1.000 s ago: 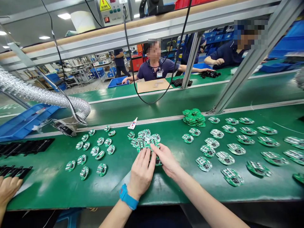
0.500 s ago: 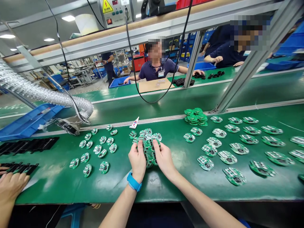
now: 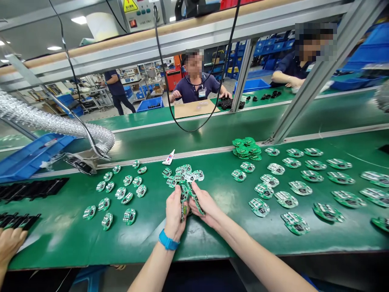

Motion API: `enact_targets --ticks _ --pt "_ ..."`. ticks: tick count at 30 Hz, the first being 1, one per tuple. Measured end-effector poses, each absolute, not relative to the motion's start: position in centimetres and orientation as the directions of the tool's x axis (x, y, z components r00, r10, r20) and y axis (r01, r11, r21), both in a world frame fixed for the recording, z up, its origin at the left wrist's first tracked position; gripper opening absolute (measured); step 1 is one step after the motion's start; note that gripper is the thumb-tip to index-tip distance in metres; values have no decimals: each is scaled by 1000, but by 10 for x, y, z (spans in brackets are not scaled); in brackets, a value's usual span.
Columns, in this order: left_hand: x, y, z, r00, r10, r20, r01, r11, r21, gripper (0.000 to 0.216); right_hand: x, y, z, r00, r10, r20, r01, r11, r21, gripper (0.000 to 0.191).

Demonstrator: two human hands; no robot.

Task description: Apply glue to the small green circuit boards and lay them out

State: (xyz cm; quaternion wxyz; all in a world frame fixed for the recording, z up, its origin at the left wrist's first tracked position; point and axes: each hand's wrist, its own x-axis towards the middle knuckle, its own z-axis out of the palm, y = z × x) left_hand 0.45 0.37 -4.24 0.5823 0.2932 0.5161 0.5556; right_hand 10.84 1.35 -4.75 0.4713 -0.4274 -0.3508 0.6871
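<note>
Near the front edge of the tabletop (image 3: pixel 212 243), a few green circuit boards (image 3: pixel 192 198) are clamped between the left hand (image 3: pixel 174 213) and right hand (image 3: pixel 205 205), held close together, just below a loose pile (image 3: pixel 185 174) of like boards.

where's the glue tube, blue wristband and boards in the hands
glue tube (image 3: pixel 169 157), head view, on its body
blue wristband (image 3: pixel 168 240), head view, on its middle
boards in the hands (image 3: pixel 184 194), head view, on one board

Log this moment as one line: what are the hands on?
left hand: holding green circuit boards | right hand: holding the same boards | nearby: loose pile of boards on green workbench
</note>
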Motion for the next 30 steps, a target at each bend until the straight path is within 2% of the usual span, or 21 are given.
enact_targets --ticks 2,4,6,8,12,15,17,20,22,23,25,28,30 --pt "-2 7 -45 -221 945 -243 -293 173 940 70 113 18 -49 -128 971 -202 -188 -224 -956 74" --pt "-13 13 -49 -349 925 -152 -119 117 986 68 122 27 -53 23 998 -66 85 -68 -994 75" --pt "-25 20 -54 -435 900 -19 155 95 983 63 131 39 -59 97 994 51 309 18 -951 73" --pt "-34 27 -60 -439 893 99 411 101 906 56 135 50 -67 97 992 84 426 35 -904 70" --pt "-39 33 -66 -390 902 184 613 105 783 40 126 58 -74 49 987 156 651 87 -754 55" --pt "-40 33 -65 -290 895 339 858 86 507 34 113 56 -72 15 973 231 770 136 -623 27" --pt "-44 31 -65 -199 872 447 941 42 337 40 108 54 -68 -7 961 276 822 162 -546 15" --pt "-50 20 -70 45 856 516 953 -193 236 53 115 56 -56 -52 938 342 866 213 -453 18" --pt "-51 12 -77 274 842 465 911 -382 156 61 135 68 -42 -63 913 404 900 227 -372 25" --pt "-51 9 -81 353 834 425 888 -441 128 68 150 77 -34 -48 899 436 921 209 -329 28" --pt "-46 8 -90 399 839 371 877 -467 113 77 187 103 -17 48 879 475 956 98 -278 36" --pt "-31 21 -99 307 881 360 917 -374 136 74 251 146 1 247 851 464 960 -151 -234 55" --pt "-21 35 -101 235 898 372 939 -308 152 71 287 169 4 414 836 360 908 -352 -227 78"
